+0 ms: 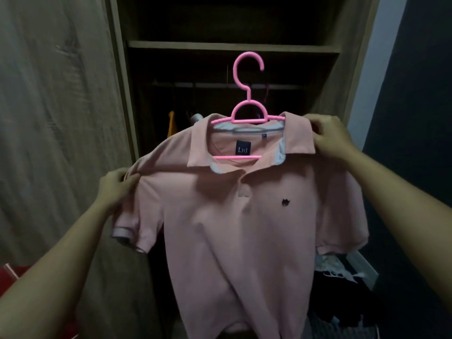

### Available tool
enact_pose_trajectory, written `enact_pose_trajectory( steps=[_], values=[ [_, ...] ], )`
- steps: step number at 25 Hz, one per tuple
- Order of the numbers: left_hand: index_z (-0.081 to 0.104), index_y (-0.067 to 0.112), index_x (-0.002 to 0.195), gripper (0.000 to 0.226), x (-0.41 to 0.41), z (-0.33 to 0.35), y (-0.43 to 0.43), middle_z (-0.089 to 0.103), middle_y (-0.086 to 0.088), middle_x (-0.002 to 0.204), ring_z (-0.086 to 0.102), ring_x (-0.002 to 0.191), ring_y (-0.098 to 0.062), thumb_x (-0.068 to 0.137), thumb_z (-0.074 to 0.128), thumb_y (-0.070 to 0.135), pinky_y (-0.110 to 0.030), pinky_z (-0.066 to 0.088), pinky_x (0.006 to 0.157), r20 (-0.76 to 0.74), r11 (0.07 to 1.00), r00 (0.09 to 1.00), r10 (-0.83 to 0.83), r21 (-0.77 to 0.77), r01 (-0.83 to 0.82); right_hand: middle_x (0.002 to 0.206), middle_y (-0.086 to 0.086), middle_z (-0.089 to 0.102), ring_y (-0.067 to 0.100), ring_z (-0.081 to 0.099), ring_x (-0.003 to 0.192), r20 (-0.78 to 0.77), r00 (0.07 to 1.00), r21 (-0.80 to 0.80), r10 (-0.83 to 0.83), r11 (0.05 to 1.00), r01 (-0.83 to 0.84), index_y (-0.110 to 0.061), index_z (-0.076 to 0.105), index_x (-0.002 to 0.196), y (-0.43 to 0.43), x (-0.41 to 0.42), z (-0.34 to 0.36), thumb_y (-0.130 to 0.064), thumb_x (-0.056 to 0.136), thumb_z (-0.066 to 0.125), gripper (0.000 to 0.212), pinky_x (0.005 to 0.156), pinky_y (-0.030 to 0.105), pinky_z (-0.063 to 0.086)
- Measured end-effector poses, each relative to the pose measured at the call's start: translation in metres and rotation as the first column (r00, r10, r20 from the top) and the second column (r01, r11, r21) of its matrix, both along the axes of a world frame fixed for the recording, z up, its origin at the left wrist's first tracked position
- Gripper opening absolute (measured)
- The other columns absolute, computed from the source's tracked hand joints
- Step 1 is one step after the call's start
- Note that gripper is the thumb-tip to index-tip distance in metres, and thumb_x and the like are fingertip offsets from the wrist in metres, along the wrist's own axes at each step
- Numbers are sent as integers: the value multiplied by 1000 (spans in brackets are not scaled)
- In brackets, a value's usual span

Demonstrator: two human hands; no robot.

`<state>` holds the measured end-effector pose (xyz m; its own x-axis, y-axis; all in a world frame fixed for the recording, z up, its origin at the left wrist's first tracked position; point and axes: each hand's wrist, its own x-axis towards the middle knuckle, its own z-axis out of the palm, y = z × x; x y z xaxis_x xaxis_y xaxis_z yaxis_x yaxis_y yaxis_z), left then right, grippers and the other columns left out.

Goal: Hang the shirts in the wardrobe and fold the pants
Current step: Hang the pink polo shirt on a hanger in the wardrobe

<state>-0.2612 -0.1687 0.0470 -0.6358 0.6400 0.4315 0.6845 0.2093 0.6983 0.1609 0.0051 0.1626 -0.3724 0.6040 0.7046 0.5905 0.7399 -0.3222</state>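
Before the open wardrobe (232, 47): left hand (117, 187) pinches the pink shirt (232, 228) at its shoulder; pink hanger (247, 104) already inside the collar; right hand (330, 139) grips the collar. Hook not yet on the wardrobe rail (208, 84); folding apparently remains.

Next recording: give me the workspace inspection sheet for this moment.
Surface: nothing seen.
Job's things: pink shirt on pink hanger, hook free, not on the rail; no pants made out.
Clutter: clothes pile lower right; red thing lower left.
Hands: left hand pinches one shoulder seam; right hand grips the other shoulder by the collar.
Cables: nothing seen.
Surroundings: open wardrobe, dim inside; yellow garment hanging there.
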Motion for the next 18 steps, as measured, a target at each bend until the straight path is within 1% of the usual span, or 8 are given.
enact_pose_trajectory(
  steps=[3,5,7,9,12,14,16,18],
  values=[
    [64,5,109,30,8,13,4,66,-19,105,60,101,-35,83,60,19,-34,42,80,-92,999,995,36,-28,-39,98,5,71,31,63,95,-1,1000,-15,9,1000,-9,-28,66,105,-1,-7,2,-42,72,45,41,78,49,51],
    [54,11,128,50,29,40,5,58,-11,126,54,117,-26,79,56,2,-30,41,92,-9,978,996,-89,187,89,96,4,71,30,64,96,2,999,-33,36,999,-36,-28,66,103,-3,-12,-3,-48,67,43,47,78,46,51],
    [51,16,131,57,55,78,4,55,-2,128,51,118,-15,75,51,9,-26,40,95,-52,873,944,-325,368,320,95,3,71,27,65,96,21,997,-51,74,996,-73,-29,67,102,-6,-21,-9,-53,63,42,52,78,42,49],
    [55,21,127,50,80,106,6,60,5,119,55,110,-7,78,54,32,-24,43,93,-188,823,851,-491,221,523,88,-1,70,22,65,91,22,993,-77,119,990,-117,-32,67,97,-9,-31,-12,-56,61,42,50,76,41,48],
    [64,30,109,60,95,121,15,66,11,101,62,95,-6,67,53,71,-27,51,84,-390,866,774,-499,-191,463,67,-18,61,9,54,78,-38,986,-82,165,982,-167,-50,61,77,-8,-37,-9,-55,61,45,23,72,40,46],
    [64,33,105,55,94,127,15,67,11,101,63,95,-4,63,59,69,-26,52,86,-268,801,758,-594,-117,587,65,-21,59,7,52,76,-65,977,-92,203,974,-209,-57,58,74,-4,-33,-10,-53,64,49,14,72,41,47],
    [59,34,116,63,91,132,15,67,3,109,64,102,-6,59,74,57,-23,51,90,-30,647,649,-760,59,760,70,-15,62,9,54,76,-116,966,-101,232,965,-244,-52,61,78,0,-28,-14,-50,67,54,13,74,48,50],
    [54,32,122,64,89,134,16,68,-1,110,64,103,-5,64,81,37,-19,51,89,38,609,608,-793,80,789,72,-13,64,10,55,76,-140,957,-113,253,957,-269,-49,63,79,3,-24,-16,-47,68,56,13,74,52,51]
  ],
)
